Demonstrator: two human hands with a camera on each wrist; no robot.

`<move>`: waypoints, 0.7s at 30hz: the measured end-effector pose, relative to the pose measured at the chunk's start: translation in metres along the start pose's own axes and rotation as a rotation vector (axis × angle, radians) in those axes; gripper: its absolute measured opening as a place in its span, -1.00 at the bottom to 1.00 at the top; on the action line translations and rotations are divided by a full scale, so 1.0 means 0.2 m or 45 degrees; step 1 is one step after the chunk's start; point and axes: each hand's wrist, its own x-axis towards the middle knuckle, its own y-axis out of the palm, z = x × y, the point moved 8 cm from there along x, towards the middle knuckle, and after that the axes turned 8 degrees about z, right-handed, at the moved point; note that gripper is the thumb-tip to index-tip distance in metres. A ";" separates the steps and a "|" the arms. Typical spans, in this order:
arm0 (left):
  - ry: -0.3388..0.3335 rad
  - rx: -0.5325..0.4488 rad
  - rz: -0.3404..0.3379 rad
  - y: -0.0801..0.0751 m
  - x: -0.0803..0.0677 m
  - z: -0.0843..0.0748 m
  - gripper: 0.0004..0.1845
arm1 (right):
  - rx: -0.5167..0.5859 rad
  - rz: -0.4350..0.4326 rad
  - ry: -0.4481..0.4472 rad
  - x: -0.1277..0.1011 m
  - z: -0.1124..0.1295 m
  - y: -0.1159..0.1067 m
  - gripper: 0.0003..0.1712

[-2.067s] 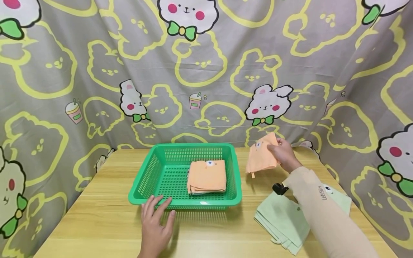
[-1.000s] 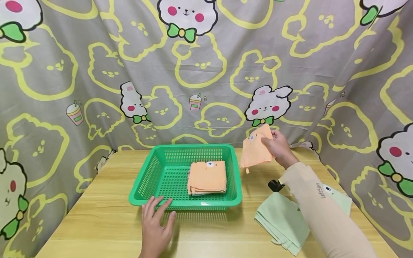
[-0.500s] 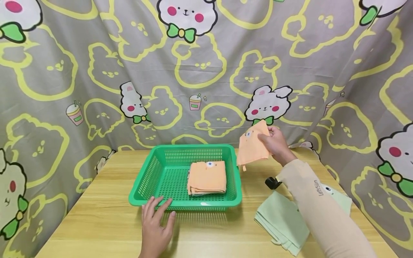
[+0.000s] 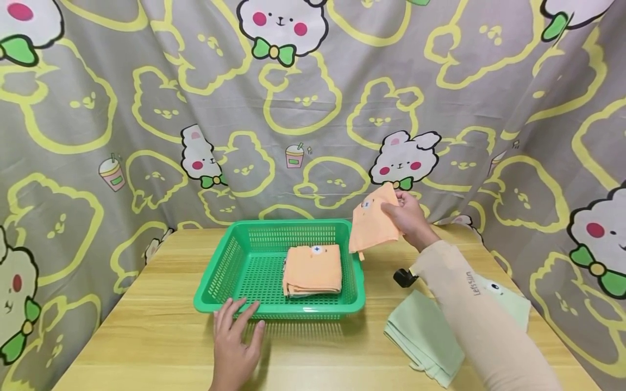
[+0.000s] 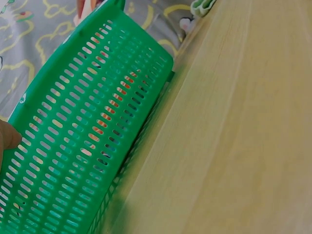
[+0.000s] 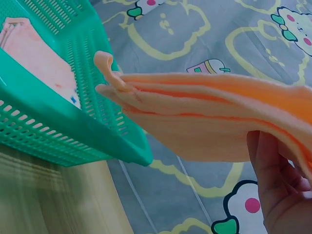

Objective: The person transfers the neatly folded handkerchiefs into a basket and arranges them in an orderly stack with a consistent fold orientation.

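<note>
My right hand point(image 4: 409, 217) pinches a folded orange towel point(image 4: 374, 220) by its right side, holding it above the table by the basket's right rim. In the right wrist view the towel's stacked layers and a small hanging loop point(image 6: 106, 68) show. The green plastic basket point(image 4: 210, 282) holds a folded orange towel point(image 4: 313, 271) with a blue star eye, lying on the right of its floor; darker edges peek out below it. My left hand point(image 4: 237, 347) rests at the basket's front rim, fingers spread and fingertips on it. In the left wrist view one fingertip point(image 5: 9, 135) touches the green wall.
A folded light green towel point(image 4: 425, 331) lies on the wooden table point(image 4: 161, 336) at the right front. Another pale green towel point(image 4: 508, 301) with an eye print is partly hidden under my right forearm. A patterned curtain point(image 4: 313, 119) closes off the back and sides.
My right hand has carried the orange towel leftward and a little upward, from right of the basket to its right rim. My left hand and the basket have stayed put.
</note>
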 end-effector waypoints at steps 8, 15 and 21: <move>-0.011 0.003 0.009 0.00 0.00 0.00 -0.57 | 0.036 0.020 0.013 0.01 -0.03 0.06 -0.65; -0.017 0.004 0.010 0.00 0.00 0.01 -0.58 | 0.050 0.049 0.026 0.03 -0.05 0.12 -0.69; -0.011 -0.002 0.008 0.00 -0.01 0.01 -0.59 | 0.046 0.068 0.038 0.04 -0.09 0.15 -0.70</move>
